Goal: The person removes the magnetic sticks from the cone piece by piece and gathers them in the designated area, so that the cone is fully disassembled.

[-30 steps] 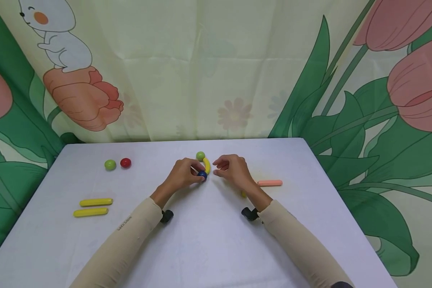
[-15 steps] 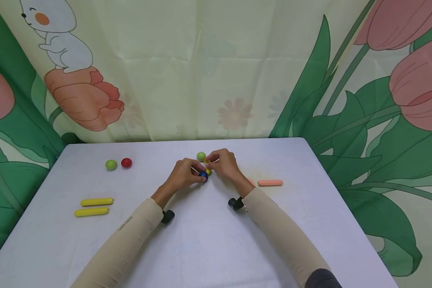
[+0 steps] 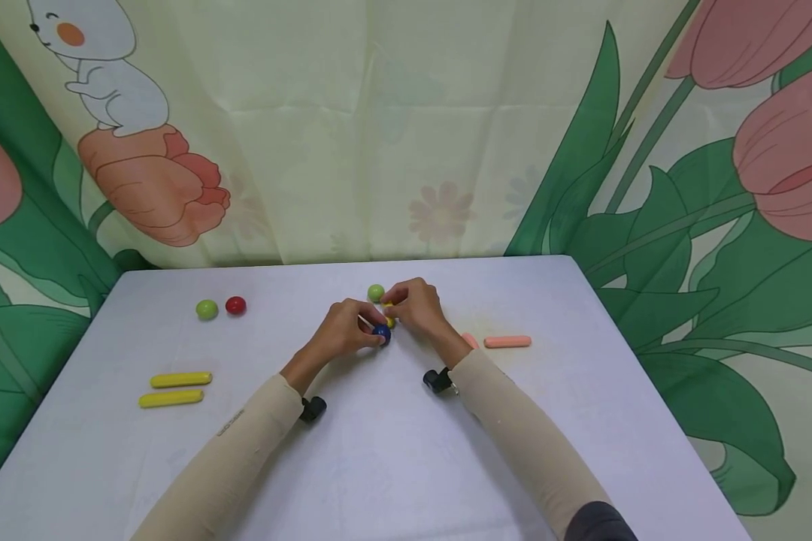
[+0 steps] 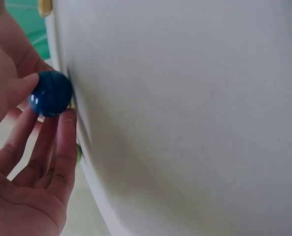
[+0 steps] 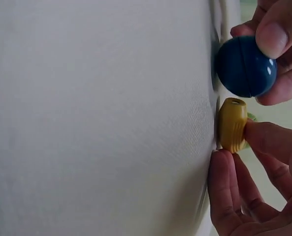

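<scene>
My left hand [image 3: 341,327] pinches a glossy blue ball [image 3: 382,334] between thumb and fingers, low over the white cloth. In the left wrist view the ball [image 4: 52,93] shows a thin seam around it. With thumb and fingertips my right hand [image 3: 416,306] pinches a short curved yellow rod [image 3: 390,322], mostly covered by that hand in the head view. The right wrist view shows the rod's [image 5: 233,125] ridged side and a small hole in its end, which faces the blue ball [image 5: 244,66] closely. A light green ball [image 3: 376,293] sits at the rod's far end.
At the table's left lie another green ball [image 3: 207,309], a red ball [image 3: 236,306] and two straight yellow rods [image 3: 180,379]. To the right is a pink rod [image 3: 507,342]; a second pink piece [image 3: 470,340] is partly behind my right wrist. A printed curtain hangs behind the table.
My right hand has moved left and taken hold of the yellow rod, from which it was apart a second ago. My left hand stays in place with the blue ball.
</scene>
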Demonstrator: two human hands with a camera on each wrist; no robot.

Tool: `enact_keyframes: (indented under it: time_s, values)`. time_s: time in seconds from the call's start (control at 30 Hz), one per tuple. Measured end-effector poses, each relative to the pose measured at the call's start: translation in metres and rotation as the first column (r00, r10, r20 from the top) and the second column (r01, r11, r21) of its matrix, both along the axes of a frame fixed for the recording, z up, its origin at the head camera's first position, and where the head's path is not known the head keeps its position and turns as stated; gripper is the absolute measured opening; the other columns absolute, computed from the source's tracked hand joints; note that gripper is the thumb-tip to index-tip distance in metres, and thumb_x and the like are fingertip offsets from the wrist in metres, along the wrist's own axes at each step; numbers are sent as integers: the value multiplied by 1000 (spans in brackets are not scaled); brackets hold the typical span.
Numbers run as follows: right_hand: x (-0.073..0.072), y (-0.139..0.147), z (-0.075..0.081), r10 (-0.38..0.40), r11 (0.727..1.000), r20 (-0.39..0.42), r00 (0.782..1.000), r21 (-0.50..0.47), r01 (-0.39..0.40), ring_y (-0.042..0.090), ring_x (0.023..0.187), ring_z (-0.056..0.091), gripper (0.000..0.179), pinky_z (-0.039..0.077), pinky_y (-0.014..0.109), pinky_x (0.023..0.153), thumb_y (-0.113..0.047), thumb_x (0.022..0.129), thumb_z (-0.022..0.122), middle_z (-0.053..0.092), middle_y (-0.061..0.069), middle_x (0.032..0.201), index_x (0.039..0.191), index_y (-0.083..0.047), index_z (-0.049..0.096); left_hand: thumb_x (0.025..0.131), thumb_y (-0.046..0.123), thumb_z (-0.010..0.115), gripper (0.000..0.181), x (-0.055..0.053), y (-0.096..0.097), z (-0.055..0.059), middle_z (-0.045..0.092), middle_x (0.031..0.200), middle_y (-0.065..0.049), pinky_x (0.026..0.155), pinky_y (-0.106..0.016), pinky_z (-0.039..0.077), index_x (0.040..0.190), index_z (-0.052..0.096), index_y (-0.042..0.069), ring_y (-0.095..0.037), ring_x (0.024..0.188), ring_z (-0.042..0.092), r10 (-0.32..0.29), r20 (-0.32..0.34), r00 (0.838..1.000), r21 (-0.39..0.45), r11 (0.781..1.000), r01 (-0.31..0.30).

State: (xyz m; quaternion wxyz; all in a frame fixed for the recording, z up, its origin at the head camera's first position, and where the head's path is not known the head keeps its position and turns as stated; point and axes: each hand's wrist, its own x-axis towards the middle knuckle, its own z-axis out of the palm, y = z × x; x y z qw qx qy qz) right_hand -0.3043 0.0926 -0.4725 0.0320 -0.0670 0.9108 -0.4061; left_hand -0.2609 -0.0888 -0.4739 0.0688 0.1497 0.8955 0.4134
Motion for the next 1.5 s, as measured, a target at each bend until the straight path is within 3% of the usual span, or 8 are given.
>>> enact_keyframes:
  time_s: [0.13, 0.23, 0.5, 0.77, 0.97, 1.2, 1.5]
  values:
    - [0, 1, 2, -2, 1000, -9, 1000, 5, 2, 19, 95, 71, 13, 49, 34, 84, -13, 86, 89, 82, 1, 96, 98, -18, 86, 82, 10, 90, 23, 5, -4, 6, 82, 100, -6, 69, -24, 55, 103, 81, 9, -11, 78, 70, -52, -2, 999, -12, 999, 52]
    - [1, 1, 3, -9, 1000, -5, 1000, 0, 9, 19, 95, 70, 14, 49, 34, 86, -12, 85, 89, 82, 0, 96, 97, -18, 86, 82, 10, 90, 25, 10, -11, 11, 81, 101, -5, 70, -25, 56, 106, 82, 10, -13, 81, 72, -53, -10, 999, -16, 998, 53]
    - [3, 2, 1, -20, 999, 47, 999, -44, 23, 19, 97, 67, 13, 50, 34, 83, -10, 87, 87, 79, 0, 97, 99, -16, 85, 87, 12, 88, 28, 25, -50, 21, 78, 111, -9, 80, -31, 61, 114, 81, 12, -21, 95, 73, 57, -34, 998, -16, 998, -58]
    - [2, 1, -2, -9, 999, 30, 1000, -46, 10, 19, 100, 66, 14, 49, 33, 85, -9, 86, 88, 78, -1, 96, 97, -17, 85, 91, 13, 84, 32, 42, -96, 30, 78, 119, -12, 85, -39, 64, 123, 78, 13, -28, 102, 75, 179, -85, 980, -20, 983, -182]
    - [1, 1, -3, -5, 999, 14, 1000, -38, 6, 19, 99, 67, 13, 49, 33, 85, -10, 86, 88, 79, -1, 95, 96, -18, 85, 91, 13, 84, 34, 51, -123, 37, 75, 123, -19, 81, -28, 63, 124, 78, 9, -33, 104, 76, 241, -134, 961, -39, 968, -248]
    - [1, 1, -3, 0, 999, 35, 999, -48, 1, 19, 99, 67, 13, 49, 34, 85, -10, 86, 88, 78, -1, 96, 97, -17, 85, 90, 13, 86, 36, 57, -151, 40, 75, 119, -23, 73, -10, 53, 124, 77, 6, -35, 101, 75, 303, -162, 939, -65, 946, -317]
    - [0, 0, -3, -3, 999, 53, 999, -53, 6, 18, 99, 66, 13, 49, 32, 83, -10, 87, 88, 78, -2, 95, 98, -17, 85, 92, 17, 85, 41, 64, -187, 35, 69, 126, -31, 71, -7, 50, 128, 74, 1, -43, 106, 71, 371, -161, 915, -97, 916, -388]
